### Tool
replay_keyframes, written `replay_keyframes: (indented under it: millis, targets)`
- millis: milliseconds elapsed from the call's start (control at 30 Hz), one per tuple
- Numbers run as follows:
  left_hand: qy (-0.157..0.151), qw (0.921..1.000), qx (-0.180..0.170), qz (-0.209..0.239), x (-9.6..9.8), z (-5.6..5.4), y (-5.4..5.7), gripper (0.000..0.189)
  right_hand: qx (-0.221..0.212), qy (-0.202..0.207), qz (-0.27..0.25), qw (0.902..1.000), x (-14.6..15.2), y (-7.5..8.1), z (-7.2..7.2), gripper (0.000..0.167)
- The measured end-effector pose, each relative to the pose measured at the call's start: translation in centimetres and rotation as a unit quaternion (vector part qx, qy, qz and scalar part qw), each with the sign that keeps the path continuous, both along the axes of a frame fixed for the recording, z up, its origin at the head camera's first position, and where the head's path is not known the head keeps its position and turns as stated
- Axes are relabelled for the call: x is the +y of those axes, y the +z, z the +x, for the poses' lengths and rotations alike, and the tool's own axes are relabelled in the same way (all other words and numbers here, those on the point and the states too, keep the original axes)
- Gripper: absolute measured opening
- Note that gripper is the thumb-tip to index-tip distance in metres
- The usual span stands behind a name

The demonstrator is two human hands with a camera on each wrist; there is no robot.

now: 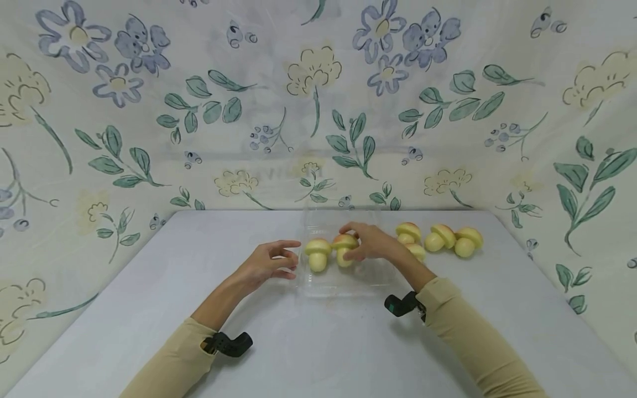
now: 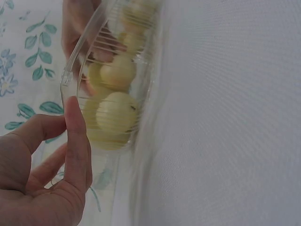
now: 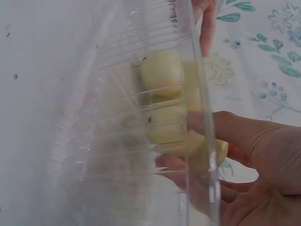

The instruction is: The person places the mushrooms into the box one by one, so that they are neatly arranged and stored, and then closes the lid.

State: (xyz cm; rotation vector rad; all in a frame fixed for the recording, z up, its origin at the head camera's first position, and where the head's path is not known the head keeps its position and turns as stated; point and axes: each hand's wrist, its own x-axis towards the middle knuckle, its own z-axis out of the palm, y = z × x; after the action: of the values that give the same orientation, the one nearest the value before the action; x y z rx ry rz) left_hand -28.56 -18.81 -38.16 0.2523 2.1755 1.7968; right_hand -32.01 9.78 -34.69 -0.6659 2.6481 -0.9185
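Note:
A clear plastic box (image 1: 325,292) with ribbed walls stands on the table. Two pale yellow mushroom-shaped pieces with reddish tops are inside, side by side. My right hand (image 1: 370,241) reaches over the box and grips the right piece (image 1: 344,250), thumb near its stem and fingers at its cap. In the right wrist view, those fingers (image 3: 171,165) show partly through the clear wall. The left piece (image 1: 317,255) stands near the left wall. My left hand (image 1: 269,262) is at the outer left side, its fingertips right at the rim in the left wrist view, fingers loosely bent.
Several more mushroom-shaped pieces (image 1: 440,237) lie on the white table (image 1: 318,342) to the right of the box, some partly behind my right forearm. A flower-patterned cloth (image 1: 278,110) rises behind and along both sides of the table.

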Motion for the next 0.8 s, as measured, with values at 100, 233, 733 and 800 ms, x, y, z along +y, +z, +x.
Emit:
replay_keyframes:
  millis: [100, 233, 733, 800]
  targets:
    - [0.001, 1.0, 0.001, -0.001, 0.02, 0.04, 0.0, 0.056, -0.001, -0.004, 0.003, 1.0, -0.02, -0.12, 0.07, 0.063]
    - [0.004, 1.0, -0.001, -0.003, 0.04, 0.0, -0.01, 0.058, 0.004, -0.004, 0.006, 1.0, 0.0, -0.2, 0.14, 0.062]
    - [0.007, 0.9999, 0.004, -0.007, 0.04, 0.05, -0.09, 0.058, -0.006, -0.019, 0.01, 0.9998, 0.65, -0.17, 0.23, 0.062]
    - [0.006, 0.9999, 0.005, -0.007, 0.02, 0.04, -0.06, 0.058, -0.01, -0.021, 0.008, 0.9997, 0.82, -0.09, 0.22, 0.063]
